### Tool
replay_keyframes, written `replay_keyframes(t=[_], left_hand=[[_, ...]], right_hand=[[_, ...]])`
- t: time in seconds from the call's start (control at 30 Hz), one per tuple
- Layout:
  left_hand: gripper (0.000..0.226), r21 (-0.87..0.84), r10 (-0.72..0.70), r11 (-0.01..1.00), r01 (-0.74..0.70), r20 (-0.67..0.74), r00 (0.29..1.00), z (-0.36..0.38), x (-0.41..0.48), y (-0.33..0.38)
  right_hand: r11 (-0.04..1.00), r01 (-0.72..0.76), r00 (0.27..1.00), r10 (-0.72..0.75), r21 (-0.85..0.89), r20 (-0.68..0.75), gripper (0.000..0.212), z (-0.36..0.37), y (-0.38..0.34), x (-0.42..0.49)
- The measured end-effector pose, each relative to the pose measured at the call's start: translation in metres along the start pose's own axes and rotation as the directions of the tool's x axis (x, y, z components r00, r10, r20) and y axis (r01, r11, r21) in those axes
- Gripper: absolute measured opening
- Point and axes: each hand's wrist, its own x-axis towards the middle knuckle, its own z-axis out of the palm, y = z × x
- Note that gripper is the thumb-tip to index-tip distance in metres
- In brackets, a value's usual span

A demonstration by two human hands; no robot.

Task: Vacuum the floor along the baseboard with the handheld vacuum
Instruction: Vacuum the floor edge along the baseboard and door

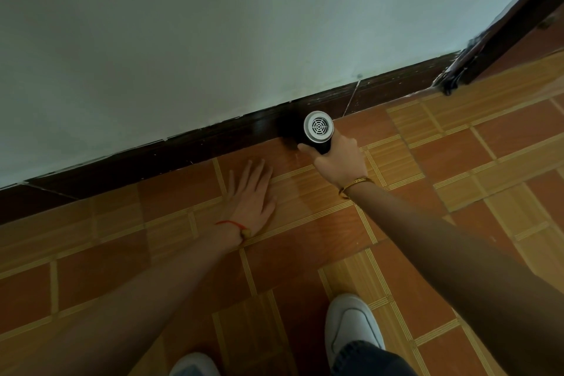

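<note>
the right hand (338, 159) grips the handheld vacuum (317, 131), fingers curled round its dark body, its front end down where the tiled floor (457, 162) meets the dark baseboard (213, 140), while the left hand (251, 192) lies flat on the tiles, fingers straight, holding nothing.
</note>
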Motion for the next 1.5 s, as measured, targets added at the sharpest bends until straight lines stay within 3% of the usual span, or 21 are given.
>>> replay_keyframes(t=[0.23, 0.37, 0.6, 1.33, 1.5], left_hand=[[0.067, 0.060, 0.058, 0.996, -0.059, 0.006, 0.998, 0.001, 0.010, 0.016], [0.068, 0.081, 0.089, 0.993, -0.091, 0.024, 0.996, 0.004, 0.018, 0.023], [0.071, 0.149, 0.159, 0.976, -0.160, 0.016, 0.987, 0.003, 0.033, 0.024], [0.066, 0.064, 0.186, 0.980, -0.187, 0.018, 0.982, -0.016, 0.070, 0.057], [0.066, 0.068, 0.213, 0.974, -0.214, 0.024, 0.977, -0.021, 0.077, 0.066]], right_hand=[[0.999, 0.013, 0.999, -0.012, 0.037, -0.041, 0.076, -0.006, 0.013, 0.004], [0.999, 0.008, 0.999, -0.006, 0.046, -0.046, 0.061, -0.009, 0.027, 0.012], [0.999, 0.005, 0.997, -0.001, 0.047, -0.078, 0.061, -0.017, 0.042, 0.016], [0.998, -0.057, 0.989, 0.057, 0.004, -0.134, 0.058, -0.047, 0.061, 0.024], [0.995, -0.076, 0.989, 0.084, 0.072, -0.121, 0.060, -0.060, 0.066, 0.028]])
